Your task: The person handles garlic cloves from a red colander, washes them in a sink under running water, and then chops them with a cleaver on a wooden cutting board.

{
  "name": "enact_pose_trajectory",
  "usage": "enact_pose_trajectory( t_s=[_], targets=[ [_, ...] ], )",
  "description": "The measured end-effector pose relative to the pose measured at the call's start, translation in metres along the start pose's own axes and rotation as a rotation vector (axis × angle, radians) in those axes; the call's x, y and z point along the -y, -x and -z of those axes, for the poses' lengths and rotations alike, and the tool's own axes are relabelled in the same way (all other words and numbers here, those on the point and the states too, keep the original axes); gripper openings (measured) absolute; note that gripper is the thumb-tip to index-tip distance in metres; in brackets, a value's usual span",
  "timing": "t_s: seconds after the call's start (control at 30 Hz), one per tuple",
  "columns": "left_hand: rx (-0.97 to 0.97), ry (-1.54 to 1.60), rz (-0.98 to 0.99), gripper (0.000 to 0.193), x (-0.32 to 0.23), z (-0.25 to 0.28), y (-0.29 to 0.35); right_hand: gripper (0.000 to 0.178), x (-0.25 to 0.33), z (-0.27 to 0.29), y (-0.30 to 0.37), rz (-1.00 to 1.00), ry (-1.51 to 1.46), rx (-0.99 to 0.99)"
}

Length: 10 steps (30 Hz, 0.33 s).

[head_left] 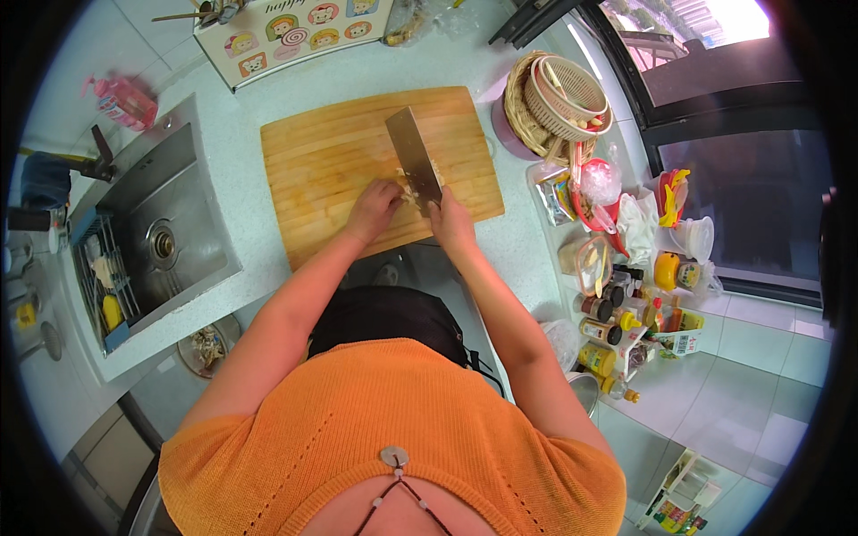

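Steel cleaver (414,156) over pale bits (409,191)

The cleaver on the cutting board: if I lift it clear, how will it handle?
The cleaver probably feels blade-heavy: its broad rectangular metal blade dwarfs the handle hidden in the right hand. It looks rigid, not floppy. Pale food bits beside the left hand may cling to it.

The single head view looked steeply down from above the person, close over the orange top at the bottom of the frame. The cutting board (380,170) lay upper centre; fisheye bending curved the sink (161,237) at left.
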<state>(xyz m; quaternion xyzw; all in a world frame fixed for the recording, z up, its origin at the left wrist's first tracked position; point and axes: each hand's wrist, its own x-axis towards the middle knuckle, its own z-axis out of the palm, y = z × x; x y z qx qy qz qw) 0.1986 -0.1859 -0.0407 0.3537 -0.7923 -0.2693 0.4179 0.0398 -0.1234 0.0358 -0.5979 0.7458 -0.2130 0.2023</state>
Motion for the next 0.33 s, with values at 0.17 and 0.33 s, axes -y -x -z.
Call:
enact_pose_trajectory(
  t_s=[0.17,0.33],
  targets=[
    [0.045,0.032,0.051,0.018,0.0,0.002,-0.002,0.022,0.005,0.009,0.002,0.03,0.103,0.079],
    [0.053,0.026,-0.04,0.019,0.005,0.002,-0.001,0.024,0.015,0.007,0.005,-0.014,0.124,0.131]
  ],
)
